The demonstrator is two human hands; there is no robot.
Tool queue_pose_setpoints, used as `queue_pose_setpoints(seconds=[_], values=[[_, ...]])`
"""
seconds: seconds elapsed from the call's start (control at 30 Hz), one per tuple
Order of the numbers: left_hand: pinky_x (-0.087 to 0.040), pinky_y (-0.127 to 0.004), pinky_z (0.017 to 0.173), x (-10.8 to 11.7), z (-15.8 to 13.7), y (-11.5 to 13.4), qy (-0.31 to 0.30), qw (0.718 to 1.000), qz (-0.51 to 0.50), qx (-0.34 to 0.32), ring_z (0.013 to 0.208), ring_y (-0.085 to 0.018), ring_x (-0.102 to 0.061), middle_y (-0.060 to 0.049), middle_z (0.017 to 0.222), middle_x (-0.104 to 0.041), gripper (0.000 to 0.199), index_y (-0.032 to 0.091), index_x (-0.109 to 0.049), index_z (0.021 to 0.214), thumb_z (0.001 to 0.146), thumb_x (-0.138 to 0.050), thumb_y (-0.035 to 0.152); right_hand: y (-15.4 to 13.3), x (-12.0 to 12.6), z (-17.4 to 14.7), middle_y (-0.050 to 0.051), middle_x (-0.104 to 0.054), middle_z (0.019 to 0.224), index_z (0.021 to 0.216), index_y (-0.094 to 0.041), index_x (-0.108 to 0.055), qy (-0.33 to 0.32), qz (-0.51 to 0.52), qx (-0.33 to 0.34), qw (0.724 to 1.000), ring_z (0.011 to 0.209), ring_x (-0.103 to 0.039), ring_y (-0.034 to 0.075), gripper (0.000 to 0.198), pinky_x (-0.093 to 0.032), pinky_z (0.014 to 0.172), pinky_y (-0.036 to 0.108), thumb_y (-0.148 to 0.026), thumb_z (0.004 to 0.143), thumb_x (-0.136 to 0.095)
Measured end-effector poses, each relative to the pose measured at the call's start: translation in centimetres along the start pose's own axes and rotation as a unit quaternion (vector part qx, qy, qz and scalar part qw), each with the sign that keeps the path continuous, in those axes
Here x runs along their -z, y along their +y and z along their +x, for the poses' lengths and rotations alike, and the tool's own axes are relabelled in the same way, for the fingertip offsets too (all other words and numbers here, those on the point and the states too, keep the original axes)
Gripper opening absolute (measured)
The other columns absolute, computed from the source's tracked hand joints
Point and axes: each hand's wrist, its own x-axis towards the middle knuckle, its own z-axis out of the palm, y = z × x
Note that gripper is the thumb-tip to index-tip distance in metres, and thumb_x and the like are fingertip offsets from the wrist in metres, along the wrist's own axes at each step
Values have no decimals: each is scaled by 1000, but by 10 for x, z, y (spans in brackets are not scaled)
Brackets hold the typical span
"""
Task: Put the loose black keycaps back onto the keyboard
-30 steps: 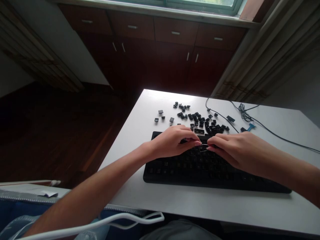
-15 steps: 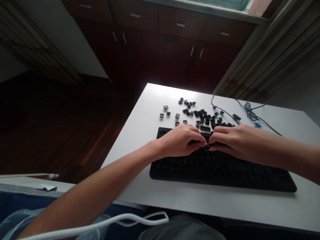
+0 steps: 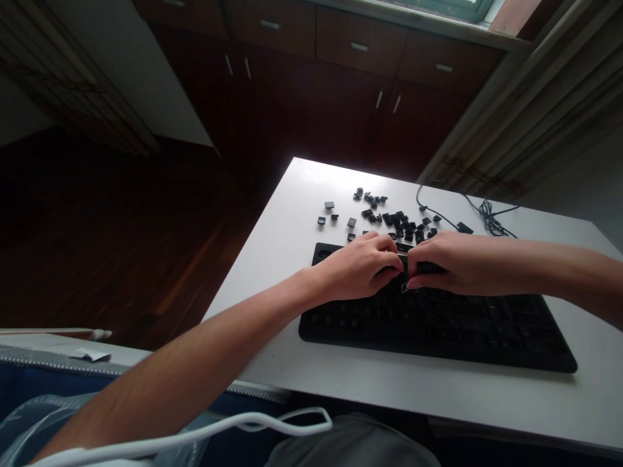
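Note:
A black keyboard lies at a slant on the white table, many of its keys dark and hard to make out. Over its upper middle, my left hand has its fingers curled with thumb and fingertips together; whatever they hold is hidden. Close beside it my right hand pinches at the keys, a thin pale-edged piece showing by the fingertips, too small to name. Behind the hands, loose black keycaps are scattered, some in a heap and some apart.
A thin black cable lies coiled at the table's back right. Dark wooden cabinets stand beyond the table, with a curtain on the right. A white curved bar crosses the foreground near my lap.
The view has shifted slightly. My right hand has turned and its forearm is higher, covering the blue item seen before near the cable. My two hands' fingertips are a little farther apart.

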Motion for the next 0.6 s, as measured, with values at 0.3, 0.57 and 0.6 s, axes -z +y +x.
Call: queue_pose_setpoints(seconds=[0.3,0.57,0.6], values=[[-48,-38,95,0,0,-2,8,1000,-24,-7,100,-20,-57,-8,106,-62,17,19,-68,105,95,-55,20,0,15,19,1,-67,69,86,-23,-70,-54,-36,-3,998,52,-58,14,25,-35,48,25,-43,93,-57],[-49,-38,95,0,0,-2,9,999,-35,-4,102,-20,-58,-9,108,-62,18,18,-69,105,95,-54,17,-2,26,24,1,-68,70,86,-21,-71,-93,-4,6,996,54,-55,13,25,-36,48,26,-41,93,-56],[-49,-38,95,0,0,-2,12,999,-43,-3,102,-20,-58,-9,108,-62,17,18,-69,104,94,-55,17,-3,27,25,1,-68,70,86,-21,-71,-95,-6,7,995,54,-55,13,25,-36,49,26,-40,93,-56]])
